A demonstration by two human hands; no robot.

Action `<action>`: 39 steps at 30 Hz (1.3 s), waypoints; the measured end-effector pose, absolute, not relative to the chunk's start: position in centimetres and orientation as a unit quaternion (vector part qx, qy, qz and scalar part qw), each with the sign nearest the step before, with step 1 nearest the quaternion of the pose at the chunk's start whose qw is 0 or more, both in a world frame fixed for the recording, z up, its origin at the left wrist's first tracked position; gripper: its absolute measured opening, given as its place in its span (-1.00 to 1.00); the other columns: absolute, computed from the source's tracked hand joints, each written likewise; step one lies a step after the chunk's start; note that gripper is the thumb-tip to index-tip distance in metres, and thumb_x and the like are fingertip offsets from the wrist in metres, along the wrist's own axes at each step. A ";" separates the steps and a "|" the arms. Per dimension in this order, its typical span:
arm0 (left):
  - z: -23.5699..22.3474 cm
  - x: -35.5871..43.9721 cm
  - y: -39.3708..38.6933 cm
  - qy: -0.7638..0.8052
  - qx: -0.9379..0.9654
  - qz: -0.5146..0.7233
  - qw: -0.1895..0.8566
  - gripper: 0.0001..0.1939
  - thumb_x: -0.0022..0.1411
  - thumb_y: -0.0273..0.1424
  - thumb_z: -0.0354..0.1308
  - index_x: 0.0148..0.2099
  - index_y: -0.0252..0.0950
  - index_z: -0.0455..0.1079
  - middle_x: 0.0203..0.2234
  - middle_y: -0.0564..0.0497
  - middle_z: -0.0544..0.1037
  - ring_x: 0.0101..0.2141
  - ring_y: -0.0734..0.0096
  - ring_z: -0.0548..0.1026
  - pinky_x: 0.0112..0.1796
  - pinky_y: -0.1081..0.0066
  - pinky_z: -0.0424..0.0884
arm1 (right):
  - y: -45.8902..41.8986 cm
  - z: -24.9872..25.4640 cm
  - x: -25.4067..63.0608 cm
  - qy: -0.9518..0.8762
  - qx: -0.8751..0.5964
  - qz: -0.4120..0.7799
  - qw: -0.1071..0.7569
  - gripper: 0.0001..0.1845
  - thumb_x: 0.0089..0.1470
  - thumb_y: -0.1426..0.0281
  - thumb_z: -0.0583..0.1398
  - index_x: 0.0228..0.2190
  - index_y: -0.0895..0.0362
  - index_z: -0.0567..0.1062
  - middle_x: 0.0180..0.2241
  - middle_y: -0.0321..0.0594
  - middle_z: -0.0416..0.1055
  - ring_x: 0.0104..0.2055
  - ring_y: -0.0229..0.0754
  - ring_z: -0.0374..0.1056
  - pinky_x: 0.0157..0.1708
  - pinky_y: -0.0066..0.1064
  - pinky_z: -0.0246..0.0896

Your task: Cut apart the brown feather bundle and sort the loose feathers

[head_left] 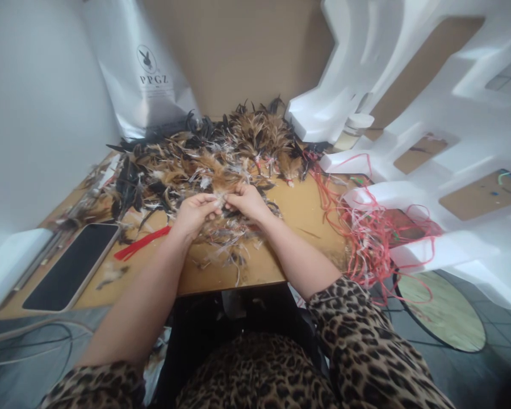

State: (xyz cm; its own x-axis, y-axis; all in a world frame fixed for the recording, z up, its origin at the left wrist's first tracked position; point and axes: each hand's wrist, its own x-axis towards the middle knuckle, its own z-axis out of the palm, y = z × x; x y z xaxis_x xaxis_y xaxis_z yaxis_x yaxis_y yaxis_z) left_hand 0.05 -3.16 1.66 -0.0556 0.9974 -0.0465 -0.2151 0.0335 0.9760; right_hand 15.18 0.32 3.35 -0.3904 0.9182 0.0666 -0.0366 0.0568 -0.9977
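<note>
Both of my hands meet over the near side of the table, pinching a small tuft of brown and white feathers (221, 180) by its pale lower end. My left hand (195, 213) is closed on it from the left, thumb and forefinger together. From the right, my right hand (247, 201) pinches the same tuft, fingertips close to those of the left. Just behind lies a large heap of loose brown and black feathers (166, 165). Pale feather scraps (234, 244) are scattered beneath my hands. Red strips (142, 243) lie beside my left wrist.
A phone (72, 267) and a white box (15, 267) occupy the table's left side. Tangled pink-red string (375, 238) hangs over white foam pieces (413, 250) at right. A silver bag (145, 74) stands behind the feathers. A round stool seat (445, 309) is below right.
</note>
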 end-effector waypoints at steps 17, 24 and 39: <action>2.1 -0.6 -3.5 0.311 0.344 0.490 0.738 -0.79 -0.13 -0.53 0.35 -0.37 -0.44 0.43 -0.52 0.00 0.46 -0.56 0.67 0.37 -0.61 0.69 0.23 | 0.3 3.6 15.2 -0.491 -0.262 0.718 0.418 -0.69 -0.33 0.33 0.35 -0.50 0.21 0.39 -0.67 -0.41 0.31 -0.65 -0.44 0.15 -0.64 -0.58 0.01; 2.2 -0.4 -3.3 0.372 0.370 0.522 0.673 -0.76 -0.17 -0.46 0.38 -0.40 -0.42 0.43 -0.55 0.03 0.45 -0.57 0.66 0.38 -0.60 0.68 0.22 | 0.2 3.5 15.2 -0.531 -0.275 0.682 0.422 -0.70 -0.28 0.30 0.33 -0.53 0.21 0.38 -0.70 -0.42 0.28 -0.66 -0.45 0.12 -0.63 -0.58 -0.03; 0.9 0.4 -2.8 0.516 0.473 0.572 0.427 -0.72 -0.18 -0.35 0.35 -0.40 -0.38 0.40 -0.70 0.07 0.45 -0.74 0.64 0.26 -0.69 0.60 0.14 | 0.1 3.2 15.0 -0.624 -0.432 0.499 0.419 -0.82 -0.18 0.33 0.22 -0.55 0.21 0.42 -0.73 -0.44 0.26 -0.68 -0.44 0.09 -0.61 -0.57 -0.02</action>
